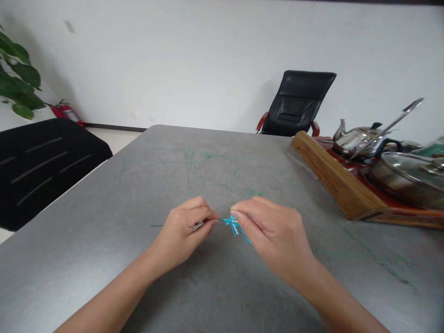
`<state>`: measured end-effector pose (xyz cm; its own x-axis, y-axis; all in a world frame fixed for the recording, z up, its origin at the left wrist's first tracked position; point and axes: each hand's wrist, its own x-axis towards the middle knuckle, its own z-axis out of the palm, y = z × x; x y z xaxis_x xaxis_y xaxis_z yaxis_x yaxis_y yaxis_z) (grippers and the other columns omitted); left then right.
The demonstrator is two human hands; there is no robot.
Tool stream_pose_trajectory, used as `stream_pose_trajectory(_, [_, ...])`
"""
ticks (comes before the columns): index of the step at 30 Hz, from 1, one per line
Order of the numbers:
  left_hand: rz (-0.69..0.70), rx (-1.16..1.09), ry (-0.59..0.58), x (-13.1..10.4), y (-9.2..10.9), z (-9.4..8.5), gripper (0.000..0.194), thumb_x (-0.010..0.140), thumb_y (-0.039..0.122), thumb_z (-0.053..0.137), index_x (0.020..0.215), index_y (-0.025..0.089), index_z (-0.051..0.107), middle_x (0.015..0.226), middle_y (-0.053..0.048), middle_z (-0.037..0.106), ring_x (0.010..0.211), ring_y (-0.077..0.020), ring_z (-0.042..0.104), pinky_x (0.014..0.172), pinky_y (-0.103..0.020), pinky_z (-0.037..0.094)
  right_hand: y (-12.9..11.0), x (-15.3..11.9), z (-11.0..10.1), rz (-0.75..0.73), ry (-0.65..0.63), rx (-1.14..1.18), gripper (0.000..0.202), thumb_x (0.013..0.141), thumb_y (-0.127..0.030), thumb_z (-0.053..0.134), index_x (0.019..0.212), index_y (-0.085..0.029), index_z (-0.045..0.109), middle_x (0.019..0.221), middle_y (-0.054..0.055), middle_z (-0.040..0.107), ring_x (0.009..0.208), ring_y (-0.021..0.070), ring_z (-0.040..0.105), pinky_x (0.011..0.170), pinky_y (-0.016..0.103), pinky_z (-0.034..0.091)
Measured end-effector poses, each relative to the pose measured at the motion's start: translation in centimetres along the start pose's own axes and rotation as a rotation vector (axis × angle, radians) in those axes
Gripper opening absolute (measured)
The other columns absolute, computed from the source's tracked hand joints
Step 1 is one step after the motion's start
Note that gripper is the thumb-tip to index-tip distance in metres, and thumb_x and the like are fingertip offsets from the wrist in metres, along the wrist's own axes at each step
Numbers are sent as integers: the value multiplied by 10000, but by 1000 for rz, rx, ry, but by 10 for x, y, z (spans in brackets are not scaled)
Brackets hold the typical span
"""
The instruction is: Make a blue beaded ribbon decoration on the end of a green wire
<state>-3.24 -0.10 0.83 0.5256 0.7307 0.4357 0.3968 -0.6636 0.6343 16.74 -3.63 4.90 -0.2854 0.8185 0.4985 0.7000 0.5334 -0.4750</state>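
Note:
My left hand [187, 225] is closed in a pinch on a thin dark cord [157, 226], whose loose end sticks out to the left past the knuckles. Just right of those fingertips, a small bright-blue corded piece [227, 221] with shiny whitish beads or stones [235, 228] joins the dark cord. My right hand [277, 231] pinches this blue piece between thumb and forefinger; a few blue ends hang down beside the thumb. Both hands are close together above the grey table [86, 249]. Part of the blue piece is hidden by the right fingers.
Faint green thread-like lines [189, 157] run over the tabletop. At the right stands a wooden tea tray [322, 178] with a metal teapot [360, 140] and a lidded pan [402, 178]. A black chair [298, 99] is behind the table, another black chair [45, 162] at left.

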Motion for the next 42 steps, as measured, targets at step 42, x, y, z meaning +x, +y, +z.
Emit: stream_pose_trajectory(42, [-91, 67, 224, 1, -1, 1, 148, 873, 136, 585, 802, 182, 706, 690, -3, 587, 632, -118, 530, 573, -222, 410, -13, -11, 20, 3, -136, 22, 255, 942, -179, 471, 774, -175, 662, 665, -1, 608, 607, 125, 561, 586, 259, 349])
